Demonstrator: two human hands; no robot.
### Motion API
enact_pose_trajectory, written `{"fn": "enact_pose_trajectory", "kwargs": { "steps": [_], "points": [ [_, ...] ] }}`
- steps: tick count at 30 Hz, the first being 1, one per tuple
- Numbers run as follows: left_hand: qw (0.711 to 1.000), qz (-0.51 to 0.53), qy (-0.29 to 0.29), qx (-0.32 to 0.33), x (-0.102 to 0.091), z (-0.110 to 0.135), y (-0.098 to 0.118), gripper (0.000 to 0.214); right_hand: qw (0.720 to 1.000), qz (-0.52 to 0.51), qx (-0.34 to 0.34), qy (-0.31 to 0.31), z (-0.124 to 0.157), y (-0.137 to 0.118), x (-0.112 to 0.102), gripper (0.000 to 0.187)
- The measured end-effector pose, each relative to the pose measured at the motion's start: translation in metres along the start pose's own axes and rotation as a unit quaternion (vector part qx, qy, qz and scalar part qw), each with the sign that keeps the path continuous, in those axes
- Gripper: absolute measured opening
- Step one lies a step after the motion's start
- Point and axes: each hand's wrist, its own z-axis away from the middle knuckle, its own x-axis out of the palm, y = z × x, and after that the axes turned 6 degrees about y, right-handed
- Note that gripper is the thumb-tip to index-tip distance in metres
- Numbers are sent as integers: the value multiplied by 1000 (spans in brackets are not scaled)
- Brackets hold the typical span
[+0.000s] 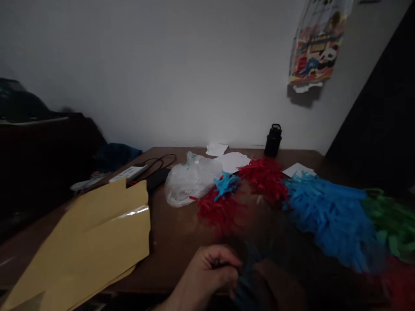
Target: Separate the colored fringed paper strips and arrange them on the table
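Head view: at the frame's lower centre, the left hand (pixel 210 272) pinches a dim bluish piece (pixel 245 287), the right hand (pixel 280 283) too blurred to tell its grip; uneven pulling could tear seemingly thin material.

A tan folded sheet (pixel 97 242) with a shiny strip covers the left of the brown bench (pixel 168 246). Beyond it lie a flat white labelled item (pixel 129 173) and a looping black cable (pixel 160 160). A crumpled clear plastic bag (pixel 189 181) sits in front of white papers (pixel 232 161). A black bottle (pixel 272 142) stands upright near the pale wall (pixel 162 73), where a colourful panda-printed packet (pixel 316 56) hangs at upper right.
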Motion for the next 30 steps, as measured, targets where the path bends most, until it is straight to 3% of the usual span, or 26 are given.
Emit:
{"fn": "enact_pose_trajectory", "kwargs": {
  "steps": [3, 8, 12, 16, 18, 22, 30],
  "points": [
    [998, 52, 10, -16, 7, 0, -15, 38, 999, 14, -40, 21, 9, 3, 1, 19],
    [997, 61, 35, -17, 10, 3, -14, 42, 998, 13, -63, 9, 9, 5, -1, 17],
    [999, 9, 32, 9, 6, 1, -16, 45, 998, 5, -65, -11, 0, 2, -4, 13],
    [992, -89, 12, 83, 1, 2, -16, 47, 998, -4, -55, -43, -8, -3, -5, 19],
    [975, -165, 10, 146, 1, 5, -12, 45, 997, -8, -50, -55, -11, -5, -5, 23],
    [912, -298, 3, 282, 1, 13, -2, 37, 997, -10, -42, -67, -10, -9, -4, 26],
    [830, -371, 7, 417, 4, 17, -3, 25, 998, -5, -43, -44, 0, -6, -1, 27]
  ]
}}
